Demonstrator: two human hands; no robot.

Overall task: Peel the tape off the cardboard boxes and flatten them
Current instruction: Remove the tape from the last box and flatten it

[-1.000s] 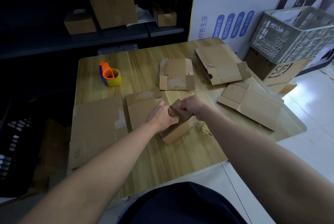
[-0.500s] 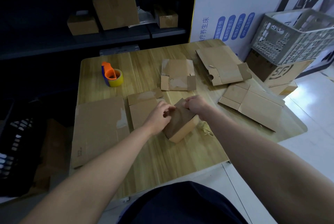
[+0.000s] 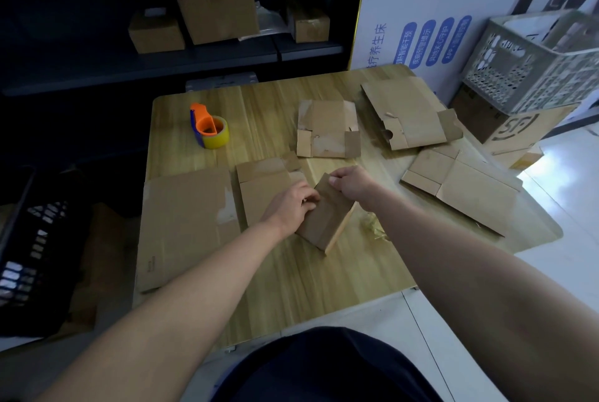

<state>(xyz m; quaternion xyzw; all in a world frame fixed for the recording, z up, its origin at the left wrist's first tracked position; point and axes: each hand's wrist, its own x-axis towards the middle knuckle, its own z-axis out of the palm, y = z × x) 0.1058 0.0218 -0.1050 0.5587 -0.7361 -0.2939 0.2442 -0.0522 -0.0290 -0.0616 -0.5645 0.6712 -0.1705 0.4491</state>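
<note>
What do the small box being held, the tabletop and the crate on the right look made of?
Small box: plain brown cardboard, matte; the paler cut edge shows board thickness.
Table: pale wood or wood-look laminate; grain streaks, slight sheen.
Crate: probably moulded grey plastic; regular perforated walls.

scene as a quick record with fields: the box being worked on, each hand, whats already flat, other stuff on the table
box in work: small box, not flat, one side wall showing, tilted on the table
left hand: left hand grips the small box's left edge
right hand: right hand pinches its far corner
already flat: large flattened box at left, four more flattened boxes around
other: tape dispenser far left; crumpled tape scrap right of the small box
</note>
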